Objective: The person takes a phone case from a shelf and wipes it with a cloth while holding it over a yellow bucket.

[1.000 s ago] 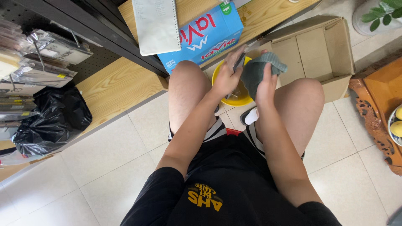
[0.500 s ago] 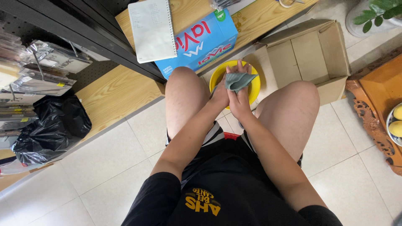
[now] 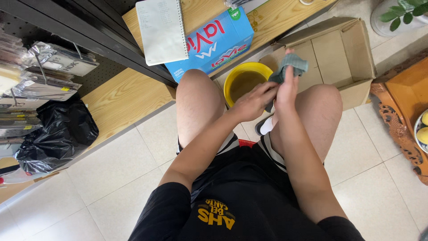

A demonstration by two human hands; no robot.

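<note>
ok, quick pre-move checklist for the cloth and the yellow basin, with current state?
1. Grey cloth held: ok, gripped in the right hand, raised above the knees.
2. Left hand in contact: ok, its fingers touch the cloth's lower end beside the right hand.
3. Yellow basin upright on the floor: ok, murky water inside.
4. Cloth over the basin: not ok, it hangs toward the open cardboard box, right of the rim.
5. Cloth dripping: cannot tell.
6. Blue carton clear of the basin: cannot tell, their edges look close.
</note>
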